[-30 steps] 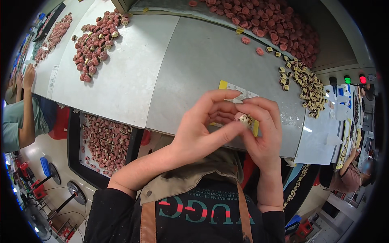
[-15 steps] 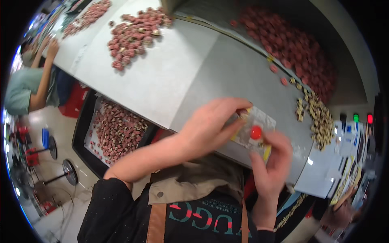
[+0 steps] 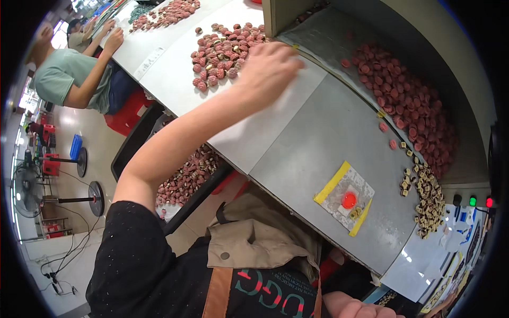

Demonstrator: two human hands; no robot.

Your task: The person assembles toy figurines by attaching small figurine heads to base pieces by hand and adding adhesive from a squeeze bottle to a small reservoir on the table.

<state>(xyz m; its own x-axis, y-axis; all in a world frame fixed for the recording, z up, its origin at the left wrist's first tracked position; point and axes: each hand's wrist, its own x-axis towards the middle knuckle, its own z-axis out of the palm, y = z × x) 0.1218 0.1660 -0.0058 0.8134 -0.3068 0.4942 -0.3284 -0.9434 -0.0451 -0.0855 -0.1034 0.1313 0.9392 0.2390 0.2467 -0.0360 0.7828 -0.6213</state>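
Note:
My left hand [image 3: 273,69] is raised over the table beside a pile of pinkish-red ridged round pieces with pale parts [image 3: 222,53]. Its fingers are bent and smeared by motion, so what they hold, if anything, is unclear. Low at the bottom edge, my right hand [image 3: 356,307] has its fingers curled in; their inside is hidden. A translucent square fixture [image 3: 331,199] with yellow tape along two sides lies on the grey tabletop. On it are a bright red round part [image 3: 349,200] and a small yellowish piece [image 3: 356,213]. Neither hand touches the fixture.
Red round caps [image 3: 408,100] heap inside a hooded bay, with small cream-and-dark blocks [image 3: 428,204] in front. A black tray [image 3: 180,217] of pink pieces sits below the table's left edge. Co-workers [image 3: 79,79] sit at far left. Green and red buttons [image 3: 481,201] are at right.
Both hands have left the fixture, which now lies on the table. My left hand has moved up and away to the pile; my right hand has dropped to the bottom edge. The view has shifted.

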